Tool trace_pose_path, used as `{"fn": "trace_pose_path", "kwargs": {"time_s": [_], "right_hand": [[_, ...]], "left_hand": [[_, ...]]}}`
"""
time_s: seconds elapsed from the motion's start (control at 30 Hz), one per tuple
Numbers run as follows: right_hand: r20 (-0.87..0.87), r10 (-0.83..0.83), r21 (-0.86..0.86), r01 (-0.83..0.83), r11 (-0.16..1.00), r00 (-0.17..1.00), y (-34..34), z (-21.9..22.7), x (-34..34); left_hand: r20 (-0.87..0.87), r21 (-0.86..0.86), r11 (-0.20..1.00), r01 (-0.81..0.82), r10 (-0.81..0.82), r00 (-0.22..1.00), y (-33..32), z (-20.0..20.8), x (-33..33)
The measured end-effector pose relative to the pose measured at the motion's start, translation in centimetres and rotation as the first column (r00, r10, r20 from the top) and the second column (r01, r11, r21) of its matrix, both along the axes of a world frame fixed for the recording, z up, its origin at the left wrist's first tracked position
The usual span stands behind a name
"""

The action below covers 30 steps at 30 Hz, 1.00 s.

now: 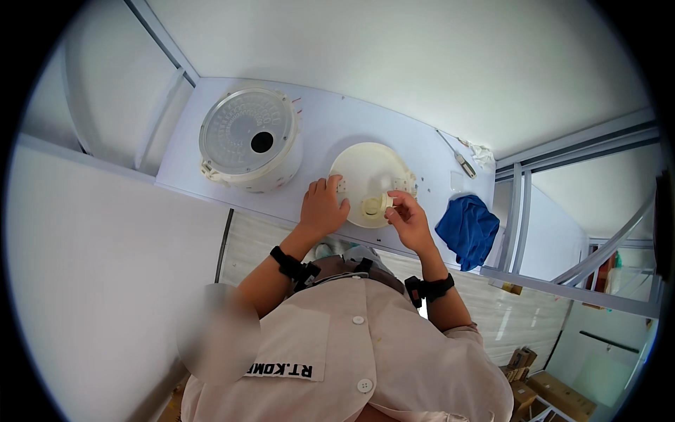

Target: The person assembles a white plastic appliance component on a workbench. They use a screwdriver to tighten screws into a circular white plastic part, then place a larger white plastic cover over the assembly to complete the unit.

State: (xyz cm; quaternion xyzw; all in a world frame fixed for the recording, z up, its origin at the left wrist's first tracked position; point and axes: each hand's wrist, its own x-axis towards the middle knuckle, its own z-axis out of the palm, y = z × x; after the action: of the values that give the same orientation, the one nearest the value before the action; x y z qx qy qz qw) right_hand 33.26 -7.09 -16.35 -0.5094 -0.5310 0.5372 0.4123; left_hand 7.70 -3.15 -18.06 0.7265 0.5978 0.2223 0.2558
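On the white table in front of me lies a round cream lid [362,165], like the lid of a cooker, with small fittings along its edge. My left hand [325,207] curls its fingers over the lid's left rim, thumb apart at the near side. Between thumb and fingers of my right hand [410,219] is a small cream cap [387,201], held tilted over the near right part of the lid. A pale ring-shaped seat [370,206] shows on the lid just beside the cap. What lies under my left fingers is hidden.
A white cooker body [281,169] with a metal disc [235,133] on top stands at the left; the disc has a black round opening. At the right lie a screwdriver [465,165], crumpled clear plastic [482,155], a blue cloth [469,228] and several small screws [429,188].
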Motion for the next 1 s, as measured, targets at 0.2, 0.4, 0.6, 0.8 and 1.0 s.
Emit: {"fn": "trace_pose_path", "kwargs": {"time_s": [0.2,0.4,0.6,0.8,1.0], "right_hand": [[0.017,-0.016,0.016,0.016,1.000,1.000,0.0,-0.3,-0.4],[0.315,-0.121,0.224,0.050,0.973,0.941,-0.2,0.9,-1.8],[0.452,-0.028,0.237,-0.089,0.968,0.892,-0.4,2.3,-2.9],[0.593,0.034,0.240,-0.217,0.946,0.805,-0.1,2.4,-3.3],[0.663,0.021,0.223,-0.224,0.949,0.748,-0.1,2.0,-3.7]], "left_hand": [[-0.009,0.000,1.000,0.000,0.000,1.000,0.0,0.0,0.1],[-0.021,-0.003,1.000,-0.005,0.005,1.000,0.1,0.0,0.0],[-0.031,-0.049,0.999,-0.007,0.005,1.000,0.2,0.6,0.1],[-0.020,-0.026,1.000,-0.017,0.017,1.000,0.0,0.4,0.1],[-0.011,-0.031,0.999,-0.015,0.014,1.000,-0.1,0.4,0.1]]}}
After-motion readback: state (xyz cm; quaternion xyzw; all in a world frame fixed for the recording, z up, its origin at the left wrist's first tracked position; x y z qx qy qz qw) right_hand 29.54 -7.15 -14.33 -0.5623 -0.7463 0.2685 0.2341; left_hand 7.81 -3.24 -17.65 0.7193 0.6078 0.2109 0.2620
